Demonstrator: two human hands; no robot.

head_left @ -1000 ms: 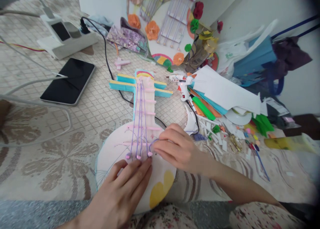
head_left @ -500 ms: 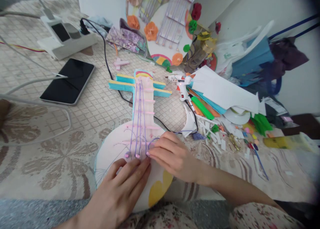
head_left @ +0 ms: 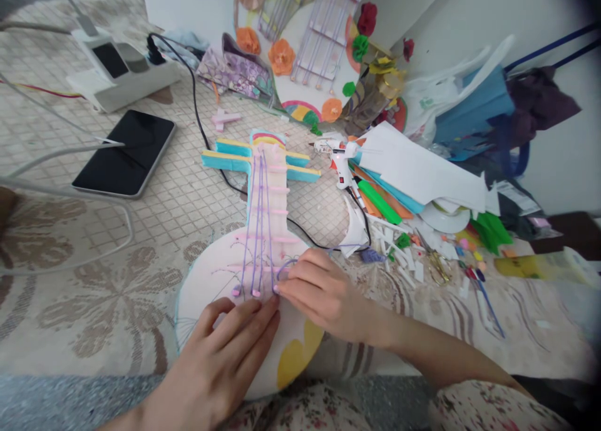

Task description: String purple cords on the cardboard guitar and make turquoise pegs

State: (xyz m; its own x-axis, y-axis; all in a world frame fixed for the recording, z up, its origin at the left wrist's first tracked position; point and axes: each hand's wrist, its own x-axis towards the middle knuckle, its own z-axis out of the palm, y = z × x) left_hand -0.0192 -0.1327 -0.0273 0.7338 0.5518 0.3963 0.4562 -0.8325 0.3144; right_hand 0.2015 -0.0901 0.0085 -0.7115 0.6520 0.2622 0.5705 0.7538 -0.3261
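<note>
A handmade paper guitar [head_left: 206, 262] lies at the table's front edge, its white body toward me and its neck pointing away. Purple strings [head_left: 253, 230] run down the neck to small pink pegs [head_left: 236, 292] on the body. My left hand [head_left: 235, 343] rests on the body with its fingers stretched out, a fingertip touching beside the rightmost peg. At that same spot my right hand [head_left: 319, 293] pinches purple yarn [head_left: 287, 265], which loops up from its fingers. The rightmost peg is partly hidden by the fingertips.
A glue gun [head_left: 342, 168] stands right of the neck, its black cord passing under the guitar. Paper sheets [head_left: 413, 161], scissors [head_left: 439, 267] and scraps lie to the right. At left are a tablet [head_left: 126, 155] and power strip [head_left: 126, 83]. Decorated guitars [head_left: 314, 61] stand behind.
The view has shifted very slightly, so everything sits a little further left. Both hands keep their place at the rightmost peg.
</note>
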